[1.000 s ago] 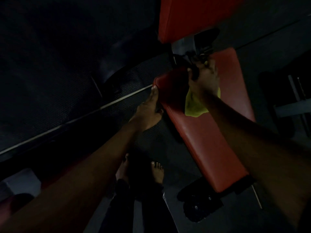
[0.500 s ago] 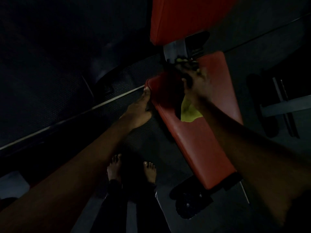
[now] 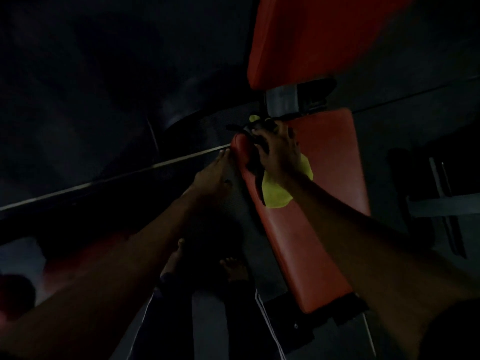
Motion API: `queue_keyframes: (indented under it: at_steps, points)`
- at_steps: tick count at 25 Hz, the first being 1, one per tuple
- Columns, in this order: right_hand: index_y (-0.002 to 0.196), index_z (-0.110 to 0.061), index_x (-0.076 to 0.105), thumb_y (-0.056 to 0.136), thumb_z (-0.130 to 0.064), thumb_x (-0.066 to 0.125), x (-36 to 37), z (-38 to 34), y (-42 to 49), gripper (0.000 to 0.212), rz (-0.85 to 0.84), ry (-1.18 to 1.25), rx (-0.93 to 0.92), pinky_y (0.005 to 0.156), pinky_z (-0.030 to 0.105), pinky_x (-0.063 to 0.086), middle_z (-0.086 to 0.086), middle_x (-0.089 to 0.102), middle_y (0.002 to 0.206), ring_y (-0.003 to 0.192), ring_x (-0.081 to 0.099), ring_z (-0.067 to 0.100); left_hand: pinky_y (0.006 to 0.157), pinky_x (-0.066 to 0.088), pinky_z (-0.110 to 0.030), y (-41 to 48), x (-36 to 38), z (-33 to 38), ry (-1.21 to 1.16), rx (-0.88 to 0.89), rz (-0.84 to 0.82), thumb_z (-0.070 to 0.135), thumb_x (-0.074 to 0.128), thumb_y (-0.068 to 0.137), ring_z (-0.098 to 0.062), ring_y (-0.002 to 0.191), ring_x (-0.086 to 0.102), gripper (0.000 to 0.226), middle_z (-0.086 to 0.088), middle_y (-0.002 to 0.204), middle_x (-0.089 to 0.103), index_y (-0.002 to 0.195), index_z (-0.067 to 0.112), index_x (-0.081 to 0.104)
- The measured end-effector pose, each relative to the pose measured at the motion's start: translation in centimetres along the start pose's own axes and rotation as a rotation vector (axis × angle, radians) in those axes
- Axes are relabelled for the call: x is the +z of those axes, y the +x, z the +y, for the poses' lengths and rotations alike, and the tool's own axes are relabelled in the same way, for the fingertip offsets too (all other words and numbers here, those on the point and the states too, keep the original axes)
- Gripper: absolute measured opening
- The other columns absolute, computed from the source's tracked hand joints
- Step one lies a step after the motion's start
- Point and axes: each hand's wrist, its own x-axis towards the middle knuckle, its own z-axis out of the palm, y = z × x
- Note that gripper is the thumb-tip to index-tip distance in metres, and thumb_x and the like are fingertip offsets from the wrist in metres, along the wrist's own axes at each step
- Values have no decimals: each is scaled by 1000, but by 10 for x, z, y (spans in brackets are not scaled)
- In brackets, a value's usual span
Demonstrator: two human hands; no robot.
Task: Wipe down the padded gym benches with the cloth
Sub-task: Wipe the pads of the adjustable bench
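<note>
A red padded bench seat (image 3: 327, 203) runs from the middle of the view toward the lower right. Its red back pad (image 3: 306, 35) rises above it past a grey metal hinge (image 3: 281, 101). My right hand (image 3: 279, 154) grips a yellow cloth (image 3: 275, 193) and presses it against the seat's far left corner near the hinge. A bit of the cloth (image 3: 254, 118) shows beyond the fingers. My left hand (image 3: 214, 175) rests with straight fingers against the seat's left edge. The scene is very dark.
My bare feet (image 3: 233, 268) stand on the dark floor left of the bench. The bench's black base (image 3: 311, 323) sits at the near end. A grey metal frame (image 3: 441, 203) lies on the floor to the right. A pale floor line (image 3: 117, 178) crosses at left.
My right hand has slid the cloth leftward along the seat's far end, toward its left corner. The left hand stays at the seat's left edge. The view has shifted slightly.
</note>
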Motion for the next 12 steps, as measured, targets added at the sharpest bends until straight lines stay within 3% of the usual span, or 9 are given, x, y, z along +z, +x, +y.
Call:
queue_keyframes:
  at_steps: [4, 8, 12]
  points:
    - [126, -33, 65, 91, -54, 48, -32, -7, 4, 44, -52, 201, -36, 100, 48, 49, 14, 60, 129, 118, 57, 37, 122, 25, -37, -38, -17, 16, -144, -126, 186, 14, 67, 93, -22, 150, 28, 73, -9, 164, 26, 156, 15, 31]
    - [130, -24, 68, 98, -40, 61, -107, -45, -14, 36, -103, 217, -209, 103, 38, 45, 16, 60, 127, 119, 57, 34, 120, 23, -30, -82, -61, 51, -90, -151, 321, 17, 62, 97, -25, 149, 28, 65, -10, 163, 26, 155, 16, 32]
    - [128, -23, 69, 97, -40, 65, -184, -85, -44, 36, -107, 168, -353, 105, 49, 44, 17, 60, 122, 117, 57, 36, 115, 32, -34, -156, -114, 95, -54, -173, 441, 19, 61, 97, -26, 141, 42, 54, -11, 153, 44, 148, 16, 45]
